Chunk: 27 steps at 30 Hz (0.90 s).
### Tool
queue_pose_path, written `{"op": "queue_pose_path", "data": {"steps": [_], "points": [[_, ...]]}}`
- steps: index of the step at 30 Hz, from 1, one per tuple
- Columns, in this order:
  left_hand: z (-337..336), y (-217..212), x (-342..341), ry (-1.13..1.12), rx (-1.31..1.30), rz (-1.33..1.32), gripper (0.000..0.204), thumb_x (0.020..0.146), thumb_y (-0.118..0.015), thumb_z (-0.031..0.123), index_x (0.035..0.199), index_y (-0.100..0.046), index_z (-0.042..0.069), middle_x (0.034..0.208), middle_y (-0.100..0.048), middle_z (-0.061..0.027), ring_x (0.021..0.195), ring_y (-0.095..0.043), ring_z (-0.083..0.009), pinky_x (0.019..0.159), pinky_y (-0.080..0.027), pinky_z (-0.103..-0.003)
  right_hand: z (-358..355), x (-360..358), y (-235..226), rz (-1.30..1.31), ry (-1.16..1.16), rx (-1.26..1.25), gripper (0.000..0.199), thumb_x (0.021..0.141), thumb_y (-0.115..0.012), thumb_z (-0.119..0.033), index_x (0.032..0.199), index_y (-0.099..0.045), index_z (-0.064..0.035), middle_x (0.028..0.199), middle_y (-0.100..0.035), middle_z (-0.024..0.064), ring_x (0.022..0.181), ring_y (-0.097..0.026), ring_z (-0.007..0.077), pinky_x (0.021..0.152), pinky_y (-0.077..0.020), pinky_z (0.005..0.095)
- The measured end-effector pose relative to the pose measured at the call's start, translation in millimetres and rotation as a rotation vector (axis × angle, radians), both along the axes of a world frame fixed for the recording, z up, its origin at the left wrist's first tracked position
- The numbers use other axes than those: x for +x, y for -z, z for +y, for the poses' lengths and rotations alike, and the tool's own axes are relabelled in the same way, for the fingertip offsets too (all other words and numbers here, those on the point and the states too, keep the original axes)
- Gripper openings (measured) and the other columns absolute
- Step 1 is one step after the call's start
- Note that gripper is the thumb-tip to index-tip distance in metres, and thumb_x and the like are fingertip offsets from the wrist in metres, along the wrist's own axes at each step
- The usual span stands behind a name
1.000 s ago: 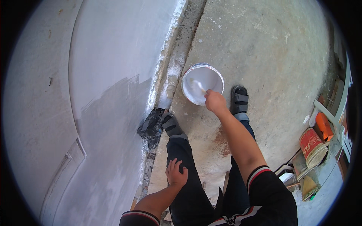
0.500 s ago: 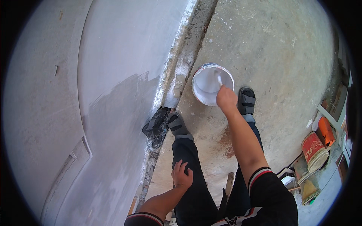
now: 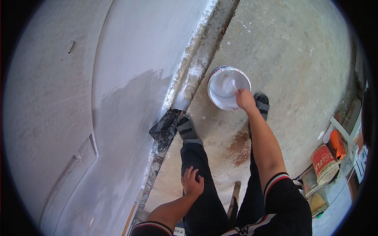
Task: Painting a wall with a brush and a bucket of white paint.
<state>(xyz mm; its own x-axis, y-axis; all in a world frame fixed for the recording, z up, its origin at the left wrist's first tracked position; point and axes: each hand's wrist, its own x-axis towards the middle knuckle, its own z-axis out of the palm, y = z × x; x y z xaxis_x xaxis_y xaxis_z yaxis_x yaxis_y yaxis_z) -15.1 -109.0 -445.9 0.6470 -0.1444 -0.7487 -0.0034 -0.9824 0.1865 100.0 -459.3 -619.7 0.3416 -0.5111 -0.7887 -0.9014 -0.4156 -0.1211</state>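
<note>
From overhead, the right hand [image 3: 245, 100] pinches a brush handle [image 3: 234, 85] dipped in the white paint bucket [image 3: 228, 87] on the floor by the wall; light, stiff, likely slippery with paint. The left hand [image 3: 192, 182] rests spread on the thigh.

A grey plastered wall [image 3: 130, 98] meets a stained concrete floor [image 3: 299, 51] in daylight.

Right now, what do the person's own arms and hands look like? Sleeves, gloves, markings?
Both hands bare, no gloves: left hand, right hand. Forearms bare. Short black sleeves, each cuff edged with red and white stripes: left cuff, right cuff. No watch or rings visible.
</note>
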Motion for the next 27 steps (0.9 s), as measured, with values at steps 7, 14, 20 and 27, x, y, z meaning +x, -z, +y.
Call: {"op": "queue_pose_path", "data": {"steps": [7,14,20,27], "points": [[1,2,-4,-0.022,0.008,0.029,0.037,0.076,-0.057,0.021,0.113,-0.056,0.017,0.134,-0.043,-0.0048,0.128,-0.036,-0.0279,0.100,-0.027,-0.048,-7,3,4,-0.178,-0.083,0.273,0.029,0.086,-0.046,-0.016,0.108,-0.057,0.0002,0.101,-0.063,0.0221,0.093,-0.062,0.0358,0.081,-0.0489,0.0448],[0,4,-7,-0.022,-0.004,0.034,0.038,0.076,-0.056,0.022,0.114,-0.055,0.017,0.135,-0.042,-0.0042,0.129,-0.034,-0.0278,0.100,-0.026,-0.051,-1,-2,20,-0.161,-0.122,0.154,0.028,0.085,-0.046,-0.015,0.105,-0.059,0.0004,0.098,-0.063,0.0231,0.093,-0.062,0.0378,0.081,-0.0487,0.0443],[0,3,-4,-0.013,0.023,0.055,0.039,0.076,-0.056,0.022,0.115,-0.055,0.018,0.135,-0.041,-0.0042,0.129,-0.033,-0.0274,0.100,-0.026,-0.051,2,0,15,-0.150,-0.116,0.127,0.029,0.085,-0.046,-0.018,0.105,-0.059,0.0005,0.097,-0.063,0.0232,0.092,-0.062,0.0379,0.081,-0.0486,0.0444],[0,2,-1,-0.009,0.030,0.067,0.040,0.076,-0.056,0.022,0.116,-0.054,0.017,0.136,-0.040,-0.0050,0.130,-0.032,-0.0273,0.101,-0.025,-0.052,2,-3,9,-0.176,-0.091,0.049,0.028,0.085,-0.048,-0.021,0.098,-0.061,0.0004,0.092,-0.063,0.0243,0.088,-0.062,0.0389,0.080,-0.0482,0.0446]]}}
